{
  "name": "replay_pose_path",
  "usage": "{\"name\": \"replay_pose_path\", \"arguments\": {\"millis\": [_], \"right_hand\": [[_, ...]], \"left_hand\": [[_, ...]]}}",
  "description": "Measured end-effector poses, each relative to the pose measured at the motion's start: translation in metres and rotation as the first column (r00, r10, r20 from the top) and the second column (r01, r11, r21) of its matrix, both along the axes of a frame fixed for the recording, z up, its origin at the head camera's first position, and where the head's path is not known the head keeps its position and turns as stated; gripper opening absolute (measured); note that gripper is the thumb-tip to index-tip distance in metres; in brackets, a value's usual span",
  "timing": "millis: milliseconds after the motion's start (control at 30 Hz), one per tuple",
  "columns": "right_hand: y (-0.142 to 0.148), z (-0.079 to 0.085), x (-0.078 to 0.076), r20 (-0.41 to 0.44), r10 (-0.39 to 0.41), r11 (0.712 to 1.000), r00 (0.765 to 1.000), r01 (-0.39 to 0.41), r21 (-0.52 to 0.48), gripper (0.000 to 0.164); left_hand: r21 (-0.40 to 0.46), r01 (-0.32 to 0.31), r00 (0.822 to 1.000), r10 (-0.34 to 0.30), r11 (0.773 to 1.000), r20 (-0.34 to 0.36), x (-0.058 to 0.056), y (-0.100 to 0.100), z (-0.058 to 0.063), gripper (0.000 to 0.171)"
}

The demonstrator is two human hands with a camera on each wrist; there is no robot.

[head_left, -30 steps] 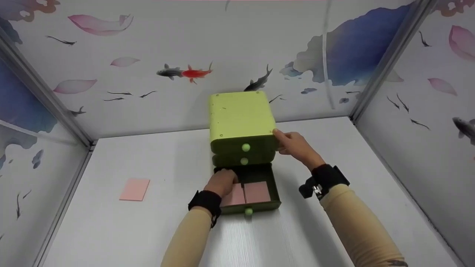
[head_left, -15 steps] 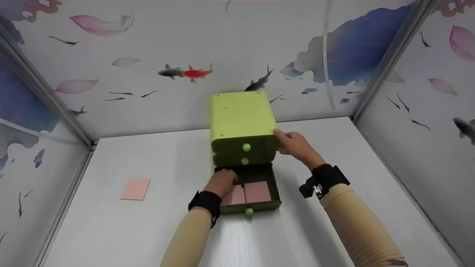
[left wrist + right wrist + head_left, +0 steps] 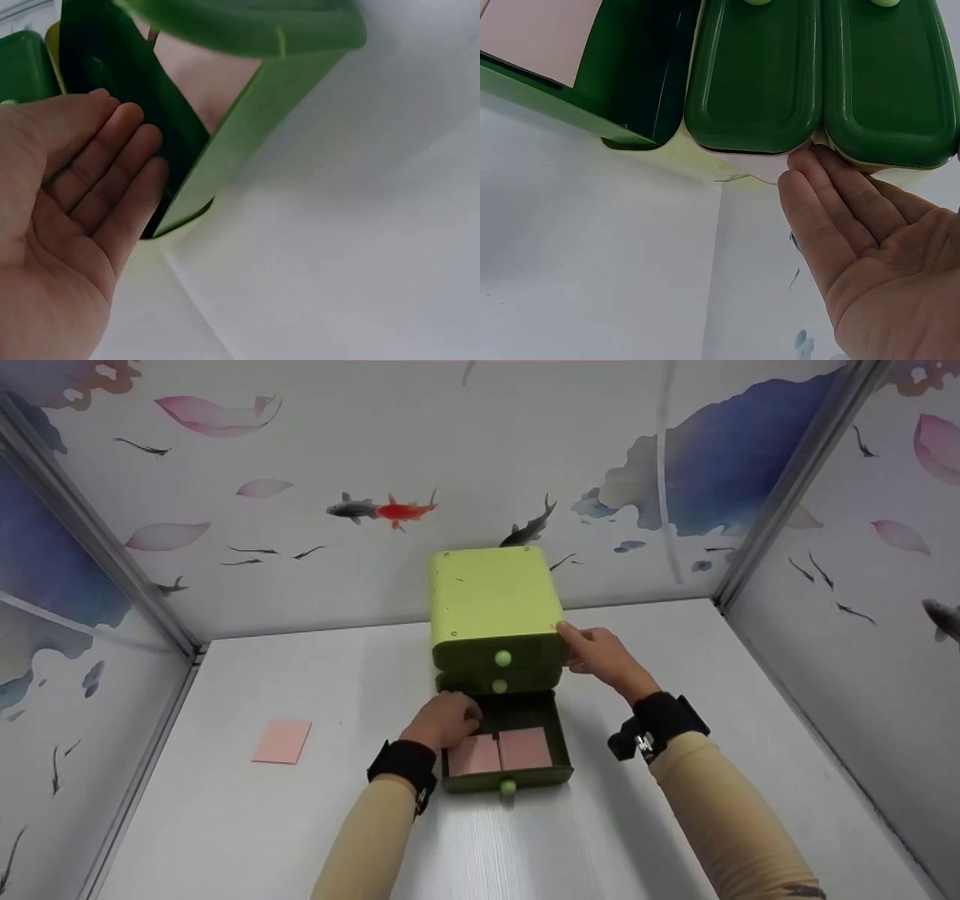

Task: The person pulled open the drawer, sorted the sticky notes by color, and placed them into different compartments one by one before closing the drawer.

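A lime-green mini drawer cabinet [image 3: 495,592] stands against the back wall. Its bottom drawer [image 3: 519,708] is pulled out; the two upper drawers are in. Two pink paper pads lie side by side in the drawer's front part, a left pad [image 3: 474,756] and a right pad [image 3: 525,748]. My left hand [image 3: 442,720] is over the drawer's left side; the left wrist view shows loosely bent fingers [image 3: 124,161] and nothing in the palm. My right hand [image 3: 604,656] holds the cabinet's upper right corner, thumb at the top edge and fingers [image 3: 840,199] along the side.
Another pink pad [image 3: 281,741] lies on the white tabletop [image 3: 360,780], to the left of the cabinet. Patterned walls [image 3: 360,442] enclose the table at the back and on both sides.
My left hand has shifted slightly left and up from deeper in the drawer, uncovering more of the left pad. The right hand stays on the cabinet. The head view has shifted slightly.
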State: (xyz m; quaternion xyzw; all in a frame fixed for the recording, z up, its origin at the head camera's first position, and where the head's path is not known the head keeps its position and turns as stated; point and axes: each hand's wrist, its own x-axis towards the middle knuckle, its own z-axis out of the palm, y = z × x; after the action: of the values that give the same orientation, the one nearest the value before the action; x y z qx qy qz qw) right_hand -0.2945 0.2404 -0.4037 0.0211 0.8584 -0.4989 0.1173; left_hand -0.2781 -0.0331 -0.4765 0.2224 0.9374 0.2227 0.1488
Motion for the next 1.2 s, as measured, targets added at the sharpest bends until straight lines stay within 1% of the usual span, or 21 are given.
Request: {"name": "replay_pose_path", "arguments": {"millis": [133,200,300,400,500,567,633,700,800,933,967,1200], "right_hand": [[0.0,-0.001,-0.001,0.001,-0.003,1.0,1.0,0.003,0.003,0.078],[0.001,-0.001,-0.001,-0.001,0.004,1.0,1.0,-0.004,0.004,0.079],[0.002,-0.002,-0.001,-0.001,0.01,1.0,1.0,-0.01,0.002,0.081],[0.003,-0.001,-0.001,0.002,0.011,1.0,1.0,-0.012,0.001,0.082],[0.003,-0.001,-0.001,-0.004,0.009,1.0,1.0,-0.009,0.001,0.081],[0.002,-0.002,-0.001,-0.01,0.005,1.0,1.0,-0.005,0.007,0.081],[0.001,-0.003,-0.001,-0.014,0.004,1.0,1.0,-0.004,0.01,0.08],[0.0,-0.002,-0.001,-0.013,0.004,1.0,1.0,-0.004,0.01,0.08],[0.0,-0.002,-0.001,-0.009,0.0,1.0,1.0,0.0,0.002,0.079],[0.0,-0.003,-0.001,0.0,0.0,1.0,1.0,0.0,0.001,0.079],[0.0,-0.003,-0.001,0.003,-0.001,1.0,1.0,0.001,0.0,0.079],[0.002,-0.003,-0.002,0.009,-0.01,1.0,1.0,0.009,0.003,0.08]], "left_hand": [[0.058,0.004,1.0,-0.005,0.998,0.027,0.002,-0.012,0.009,0.025],[0.08,0.008,1.0,-0.009,0.997,0.022,0.002,-0.021,0.011,0.025],[0.093,-0.003,1.0,0.003,0.996,0.007,0.001,-0.035,0.012,0.023],[0.086,-0.04,0.999,0.041,0.995,-0.015,0.0,-0.051,0.011,0.022],[0.062,-0.102,0.994,0.105,0.993,-0.041,-0.001,-0.068,0.005,0.022],[0.041,-0.146,0.987,0.148,0.988,-0.063,-0.001,-0.081,0.0,0.022],[0.026,-0.197,0.978,0.198,0.98,-0.069,0.0,-0.096,-0.006,0.023],[0.015,-0.248,0.967,0.248,0.969,-0.063,0.002,-0.111,-0.011,0.024],[-0.014,-0.321,0.947,0.321,0.947,-0.028,0.005,-0.133,-0.019,0.03],[-0.06,-0.392,0.92,0.392,0.918,-0.01,0.012,-0.158,-0.029,0.036],[-0.067,-0.403,0.915,0.403,0.913,-0.014,0.013,-0.163,-0.032,0.037],[-0.096,-0.447,0.894,0.44,0.89,-0.08,0.018,-0.189,-0.042,0.036]]}}
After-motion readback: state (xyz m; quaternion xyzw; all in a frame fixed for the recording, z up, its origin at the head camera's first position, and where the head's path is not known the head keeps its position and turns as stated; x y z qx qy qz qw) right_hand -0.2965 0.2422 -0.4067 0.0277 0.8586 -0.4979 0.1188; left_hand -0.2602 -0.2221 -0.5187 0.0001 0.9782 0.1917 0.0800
